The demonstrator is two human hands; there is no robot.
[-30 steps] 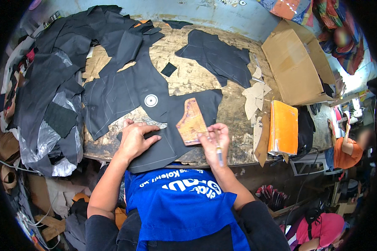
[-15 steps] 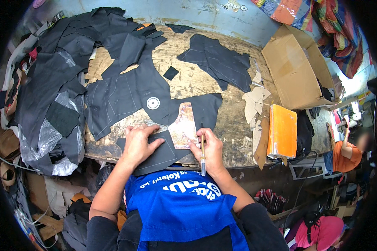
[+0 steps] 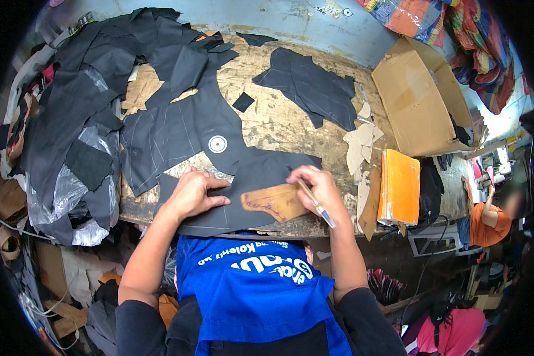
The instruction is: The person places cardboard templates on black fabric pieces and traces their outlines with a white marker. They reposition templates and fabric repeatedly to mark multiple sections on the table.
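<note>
A piece of black sheet material (image 3: 252, 169) lies at the table's front edge. My left hand (image 3: 193, 193) rests on its left part, thumb and fingers apart. On its right part is a brown, curved flat pattern piece (image 3: 273, 200) with dark pen marks. My right hand (image 3: 320, 188) is closed round a slim pen (image 3: 316, 204) whose pale end points toward me. The fingers of that hand are at the pattern piece's right end, which they partly hide; whether they grip it too cannot be made out.
More black pieces with pale drawn lines (image 3: 305, 86) lie farther back. Black material and clear plastic (image 3: 65, 184) heap up at left. At right are a cardboard box (image 3: 415, 101), an orange block-shaped object (image 3: 400, 188) and tan scraps (image 3: 362, 142). Two other people (image 3: 492, 222) are at far right.
The pattern piece has turned from upright to sideways, showing a brown face instead of a pale, glossy one. My right hand has moved right with the pen. The black piece under it has shifted.
</note>
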